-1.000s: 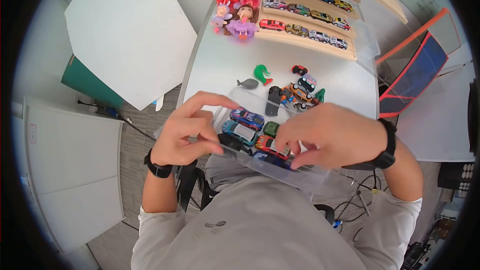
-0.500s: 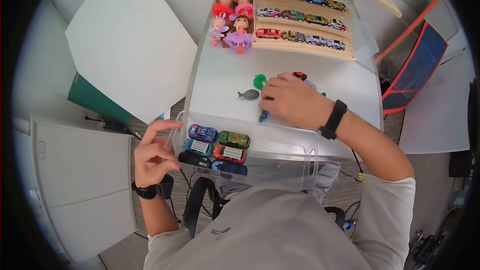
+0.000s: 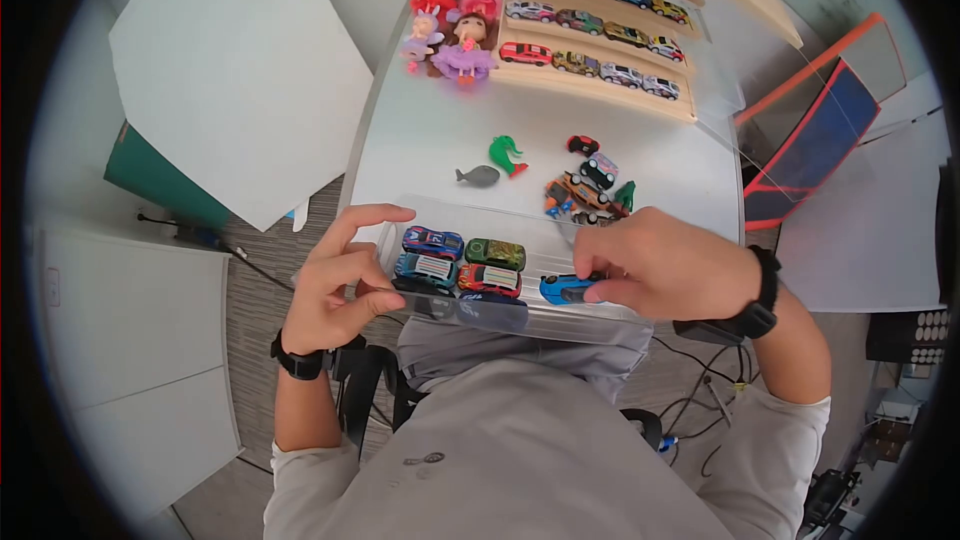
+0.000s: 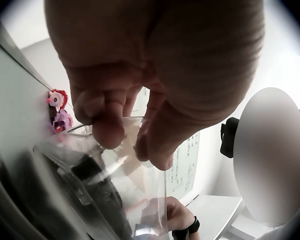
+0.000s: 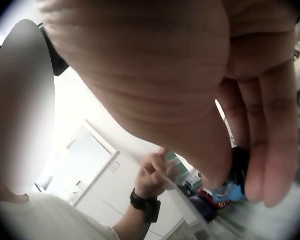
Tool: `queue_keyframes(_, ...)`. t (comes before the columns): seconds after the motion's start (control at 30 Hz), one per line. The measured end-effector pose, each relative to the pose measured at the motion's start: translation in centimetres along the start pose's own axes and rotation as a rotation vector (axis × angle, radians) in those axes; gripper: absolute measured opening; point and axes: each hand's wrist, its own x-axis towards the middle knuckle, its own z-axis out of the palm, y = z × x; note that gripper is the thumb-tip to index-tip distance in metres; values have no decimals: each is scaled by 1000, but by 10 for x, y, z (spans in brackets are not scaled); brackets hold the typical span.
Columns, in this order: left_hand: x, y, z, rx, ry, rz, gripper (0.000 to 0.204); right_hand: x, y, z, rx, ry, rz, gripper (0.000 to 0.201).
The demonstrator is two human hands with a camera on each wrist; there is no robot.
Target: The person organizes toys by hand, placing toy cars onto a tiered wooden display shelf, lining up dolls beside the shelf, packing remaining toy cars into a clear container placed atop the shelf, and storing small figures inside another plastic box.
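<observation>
A clear plastic box (image 3: 560,322) sits at the table's near edge with several toy cars in its left part. My left hand (image 3: 335,275) pinches the box's left rim (image 4: 117,122) between thumb and fingers. My right hand (image 3: 665,270) holds a blue toy car (image 3: 565,288) inside the box, just right of the red car (image 3: 490,280). In the right wrist view the blue toy car (image 5: 229,192) shows between thumb and fingers.
A loose pile of toy cars (image 3: 590,185), a grey shark (image 3: 478,176) and a green figure (image 3: 507,153) lie mid-table. A wooden rack of cars (image 3: 600,45) and dolls (image 3: 450,20) stand at the far end. A white board (image 3: 230,70) is left.
My right hand has come back from the loose pile to the box with a blue car. The left hand stays on the box's left rim.
</observation>
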Motion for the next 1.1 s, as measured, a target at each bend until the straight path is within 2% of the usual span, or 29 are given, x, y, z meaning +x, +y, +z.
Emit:
queue_keyframes(0.1,-1,0,0,15,-23,3,21,5,28,26,-41,-29,-19,16)
queue_keyframes(0.13,-1,1,0,17,-30,3,21,7,31,31,-88,-38,25,17)
queue_keyframes(0.2,-3,3,0,17,-30,-12,20,9,28,33,-133,-45,67,17)
queue_keyframes(0.27,-4,4,0,22,-33,-15,20,8,15,29,-392,-8,99,22)
queue_keyframes(0.3,-5,4,0,23,-33,-16,20,8,12,27,-392,-8,97,22)
queue_keyframes(0.37,-5,4,-1,18,-34,-16,20,8,8,25,-456,65,-4,24)
queue_keyframes(0.4,-5,3,-1,10,-39,-15,21,8,11,27,-453,67,1,24)
queue_keyframes(0.47,-3,2,-2,12,-53,-8,21,9,20,32,-538,63,-116,24)
queue_keyframes(0.57,-2,5,-2,15,-73,-20,21,16,16,32,-683,4,-120,26)
queue_keyframes(0.7,-3,5,-3,-26,-78,-46,23,18,13,20,-728,38,-154,31)
queue_keyframes(0.8,-4,5,-6,-22,-74,-44,24,14,9,-1,-630,132,-153,34)
queue_keyframes(0.93,-7,2,-7,-60,-54,-39,25,6,12,-19,-581,88,-99,29)
queue_keyframes(1.0,-10,-1,-10,-68,-8,-20,26,6,32,-28,-372,419,-57,20)
queue_keyframes(1.03,-13,-3,-13,-71,-13,-13,26,6,43,-32,-365,490,24,12)
queue_keyframes(1.1,-19,-11,-20,-96,45,13,29,6,77,-29,-400,542,91,21)
